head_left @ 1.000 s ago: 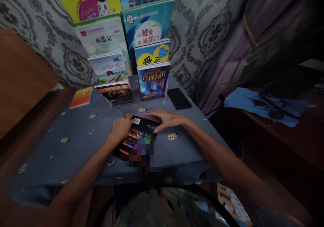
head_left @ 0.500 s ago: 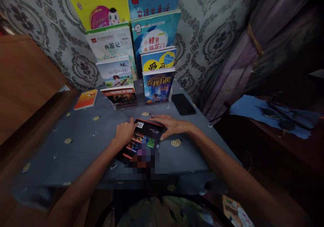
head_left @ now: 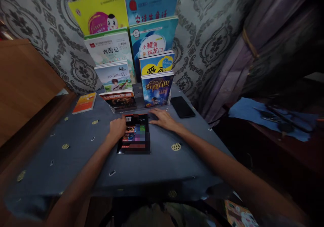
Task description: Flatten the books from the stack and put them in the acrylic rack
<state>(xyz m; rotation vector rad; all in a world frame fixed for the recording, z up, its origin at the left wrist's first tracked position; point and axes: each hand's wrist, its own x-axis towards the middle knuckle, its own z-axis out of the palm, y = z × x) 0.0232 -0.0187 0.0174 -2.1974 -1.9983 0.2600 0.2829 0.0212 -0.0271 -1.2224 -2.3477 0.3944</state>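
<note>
A black book (head_left: 136, 141), back cover up with a barcode and small coloured pictures, lies on the cloth-covered table (head_left: 83, 163); part of it is pixelated. My left hand (head_left: 117, 129) is closed at its upper left edge, fingers curled, thumb side against the cover. By the upper right corner is my right hand (head_left: 163, 119), thumb and fingers apart; whether it touches the book is hard to tell. Just beyond the book stands a tiered rack of books, with an animal book (head_left: 118, 100) at front left and a blue book (head_left: 157, 88) at front right.
An orange book (head_left: 84, 103) lies left of the rack, and a black phone (head_left: 182, 107) to its right. A wooden cabinet (head_left: 27, 82) borders the left side. On the right hangs a curtain (head_left: 227, 68), above a blue cloth (head_left: 253, 114) on a dark surface.
The black book has slid away from me towards the rack and turned straighter. Both hands moved forward with it, slightly left. The view has tilted a little.
</note>
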